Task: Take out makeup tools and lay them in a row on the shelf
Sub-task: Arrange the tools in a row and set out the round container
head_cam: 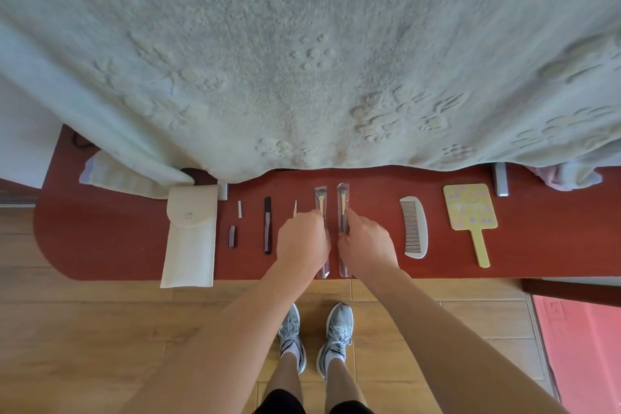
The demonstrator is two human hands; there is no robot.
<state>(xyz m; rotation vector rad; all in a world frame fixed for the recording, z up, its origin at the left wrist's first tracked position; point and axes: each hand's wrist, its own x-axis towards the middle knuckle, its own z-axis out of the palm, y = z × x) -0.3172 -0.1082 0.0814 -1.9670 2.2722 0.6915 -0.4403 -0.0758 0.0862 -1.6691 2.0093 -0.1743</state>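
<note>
On the red-brown shelf (117, 239) lies a row of makeup tools. From the left: a cream pouch (190, 239), a small dark tube (232, 236) with a white cap (240, 209) behind it, a long dark pencil (267, 224), and a thin pale stick (295, 207). Two brushes in clear sleeves lie side by side at the middle. My left hand (302, 240) pinches the left brush (320, 200). My right hand (366, 244) pinches the right brush (343, 202). A white comb (415, 227) and a yellow hand mirror (470, 212) lie further right.
A pale textured blanket (302, 60) hangs over the bed behind the shelf and covers its back edge. Wooden floor (100, 329) lies below the shelf's front edge, with my shoes (316, 336) on it. A pink mat (584, 339) is at the right.
</note>
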